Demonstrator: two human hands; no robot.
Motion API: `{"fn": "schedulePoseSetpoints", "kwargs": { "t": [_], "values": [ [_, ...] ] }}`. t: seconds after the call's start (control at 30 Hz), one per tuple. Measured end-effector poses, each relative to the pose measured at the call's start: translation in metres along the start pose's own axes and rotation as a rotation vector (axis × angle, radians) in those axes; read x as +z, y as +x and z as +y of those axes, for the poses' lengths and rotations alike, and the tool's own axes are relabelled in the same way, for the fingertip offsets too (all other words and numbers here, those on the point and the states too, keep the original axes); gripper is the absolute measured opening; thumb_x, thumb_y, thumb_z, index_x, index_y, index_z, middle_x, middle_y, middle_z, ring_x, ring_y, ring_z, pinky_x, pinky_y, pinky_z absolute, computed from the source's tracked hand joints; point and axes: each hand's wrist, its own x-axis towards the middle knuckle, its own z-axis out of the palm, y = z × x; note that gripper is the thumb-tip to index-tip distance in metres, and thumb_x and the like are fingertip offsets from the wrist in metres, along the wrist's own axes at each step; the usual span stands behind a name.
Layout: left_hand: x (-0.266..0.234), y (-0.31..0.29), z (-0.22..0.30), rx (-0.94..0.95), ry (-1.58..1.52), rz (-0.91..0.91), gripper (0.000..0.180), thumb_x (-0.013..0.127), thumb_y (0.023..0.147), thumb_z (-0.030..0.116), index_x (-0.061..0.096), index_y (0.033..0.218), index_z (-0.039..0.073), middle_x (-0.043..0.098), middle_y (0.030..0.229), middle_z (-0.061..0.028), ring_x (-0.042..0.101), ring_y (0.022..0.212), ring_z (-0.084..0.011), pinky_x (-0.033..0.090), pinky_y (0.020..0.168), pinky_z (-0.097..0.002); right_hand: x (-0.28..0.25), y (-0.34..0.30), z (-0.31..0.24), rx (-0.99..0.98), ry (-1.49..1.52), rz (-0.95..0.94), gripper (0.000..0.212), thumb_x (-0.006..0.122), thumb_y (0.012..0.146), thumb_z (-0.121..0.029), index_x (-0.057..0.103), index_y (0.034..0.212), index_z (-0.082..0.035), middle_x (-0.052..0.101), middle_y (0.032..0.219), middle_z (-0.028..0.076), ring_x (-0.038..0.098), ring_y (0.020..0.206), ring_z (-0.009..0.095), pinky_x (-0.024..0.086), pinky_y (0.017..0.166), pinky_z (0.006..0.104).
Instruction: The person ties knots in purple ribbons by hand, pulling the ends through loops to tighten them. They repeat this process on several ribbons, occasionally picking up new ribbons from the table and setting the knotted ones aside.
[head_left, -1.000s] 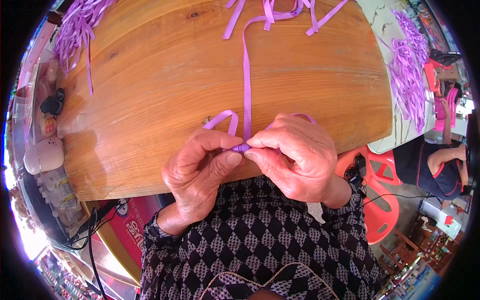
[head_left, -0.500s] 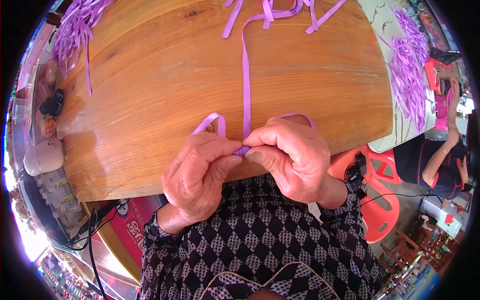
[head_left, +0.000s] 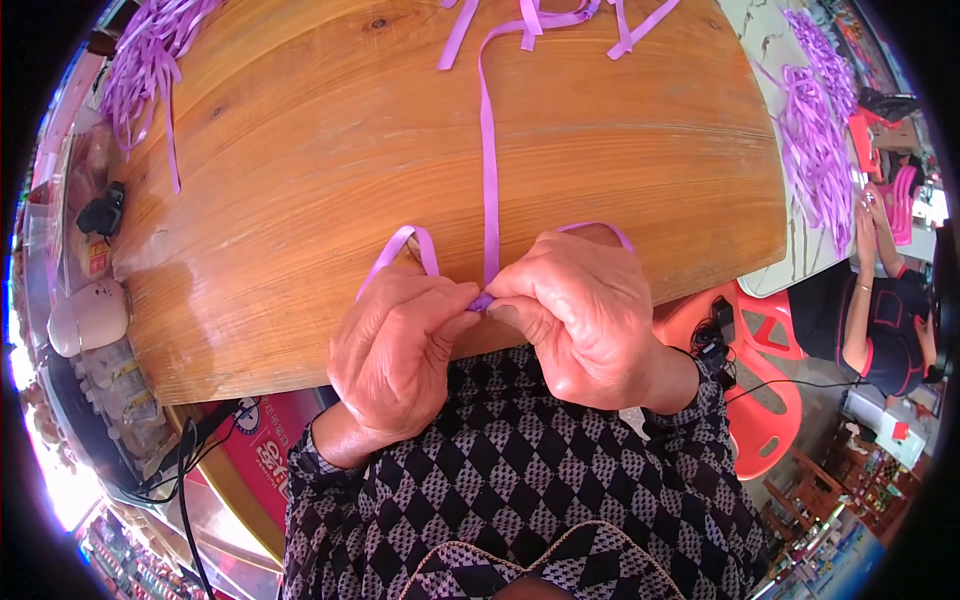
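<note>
A long purple ribbon runs down the wooden table from a bunch of ribbon pieces at the far edge to my fingers. Where it ends, a small folded purple knot sits between my two hands near the table's front edge. My left hand pinches the knot from the left with thumb and forefinger. From the other side my right hand pinches it the same way. Loops of ribbon stick up behind both hands. The underside of the knot is hidden by my fingertips.
Purple ribbon heaps lie at the table's far left and on a white marbled table at right. A soft pale pink object and a black device sit at left. Beyond a red plastic chair, another person is at work.
Both hands stay at the knot, with the right fingers shifted slightly left and the left hand a little lower. The other person's hands have moved down and come together.
</note>
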Motion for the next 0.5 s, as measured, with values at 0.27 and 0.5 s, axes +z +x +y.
{"fn": "schedulePoseSetpoints", "kwargs": {
  "t": [0.27, 0.5],
  "values": [
    [0.003, 0.001, -0.003, 0.108, 0.081, 0.024, 0.014, 0.067, 0.070, -0.003, 0.059, 0.081, -0.002, 0.059, 0.071, -0.0111, 0.059, 0.061, -0.0241, 0.050, 0.056, -0.0318, 0.006, -0.003, 0.000, 0.037, 0.089, 0.052, 0.015, 0.066, 0.066, 0.006, 0.055, 0.075, 0.000, 0.048, 0.057, 0.007, 0.048, 0.047, 0.021, 0.034, 0.044, 0.0317],
    [-0.007, 0.005, 0.002, -0.074, -0.073, -0.022, 0.016, 0.069, 0.072, 0.001, 0.060, 0.085, -0.002, 0.061, 0.076, -0.0131, 0.061, 0.065, -0.0251, 0.049, 0.057, -0.0291, 0.007, -0.005, -0.013, 0.306, 0.270, 0.019, 0.008, 0.062, 0.076, 0.003, 0.056, 0.082, 0.002, 0.056, 0.065, 0.007, 0.054, 0.054, 0.014, 0.041, 0.049, 0.0239]
  ]
}}
